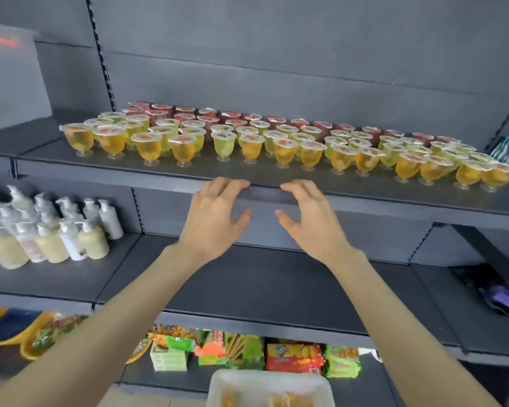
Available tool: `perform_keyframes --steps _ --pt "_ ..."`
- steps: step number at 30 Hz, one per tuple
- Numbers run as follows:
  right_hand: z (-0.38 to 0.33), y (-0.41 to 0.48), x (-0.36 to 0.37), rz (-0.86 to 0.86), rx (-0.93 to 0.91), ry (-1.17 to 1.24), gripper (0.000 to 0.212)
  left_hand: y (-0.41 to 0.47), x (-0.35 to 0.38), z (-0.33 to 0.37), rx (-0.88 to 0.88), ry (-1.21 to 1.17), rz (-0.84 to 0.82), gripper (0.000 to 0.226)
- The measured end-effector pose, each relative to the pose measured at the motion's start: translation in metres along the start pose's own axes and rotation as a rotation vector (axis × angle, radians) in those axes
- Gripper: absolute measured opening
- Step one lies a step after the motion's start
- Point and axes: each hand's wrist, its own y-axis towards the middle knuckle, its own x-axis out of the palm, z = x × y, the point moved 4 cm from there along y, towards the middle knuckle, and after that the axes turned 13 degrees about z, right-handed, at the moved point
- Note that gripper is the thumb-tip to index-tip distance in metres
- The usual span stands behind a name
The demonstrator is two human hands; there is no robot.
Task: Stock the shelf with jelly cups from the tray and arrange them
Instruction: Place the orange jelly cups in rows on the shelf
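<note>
Both my left hand (215,218) and right hand (309,221) are raised side by side at the near edge of the dark grey metal shelf (394,201), fingers (232,183) loosely spread and half curled, released and grasping nothing. The small clear footed jelly cups (150,149) with yellow, green and red filling stand upright in rows across that shelf, yellow nearest and red farthest. The white plastic tray (247,374) sits below me, near, with blurred orange contents.
</note>
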Motion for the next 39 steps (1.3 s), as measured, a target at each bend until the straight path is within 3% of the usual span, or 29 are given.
perform_keyframes --steps 10,18,24,30,34,39 --pt "0.124 -0.155 0.091 -0.331 0.164 0.02 0.046 -0.17 0.132 0.001 -0.043 0.178 -0.296 0.043" --pt "0.218 -0.307 0.214 -0.629 0.404 -0.014 0.045 -0.331 0.243 -0.048 -0.354 0.16 -0.758 0.05" --pt "0.27 -0.419 0.299 -0.79 0.594 -0.015 0.047 -0.459 0.314 -0.087 -0.523 0.169 -0.948 0.05" --pt "0.306 -0.509 0.363 -0.82 0.797 0.026 0.031 -0.564 0.375 -0.127 -0.79 0.149 -0.987 0.053" --pt "0.321 -0.544 0.404 -0.787 0.869 0.049 0.045 -0.598 0.409 -0.155 -0.926 0.126 -0.872 0.066" --pt "0.332 -0.561 0.437 -0.688 0.92 0.062 0.06 -0.608 0.436 -0.17 -0.918 0.185 -0.731 0.063"
